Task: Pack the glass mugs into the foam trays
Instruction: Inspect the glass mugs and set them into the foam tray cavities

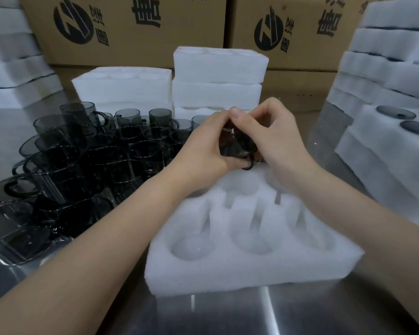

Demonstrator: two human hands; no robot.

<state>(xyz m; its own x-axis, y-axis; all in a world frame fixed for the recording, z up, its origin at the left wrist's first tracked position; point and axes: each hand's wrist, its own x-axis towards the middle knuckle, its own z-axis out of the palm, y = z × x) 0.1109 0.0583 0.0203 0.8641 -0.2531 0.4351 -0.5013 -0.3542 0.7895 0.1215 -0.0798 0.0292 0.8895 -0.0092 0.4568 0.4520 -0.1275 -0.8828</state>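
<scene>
A person's left hand (203, 143) and right hand (272, 137) meet at the centre of the frame, fingers (236, 114) curled and clamped on a smoked-glass mug (238, 143) held just above the far edge of an open foam tray (228, 269), whose round pockets face up on the steel desk (228, 315). Dozens of loose mugs (82, 163) crowd the left of the frame. Stacked foam trays (215, 76) rise behind, before printed cardboard cartons (131, 25); a part-filled tray (373, 146) sits at right.
</scene>
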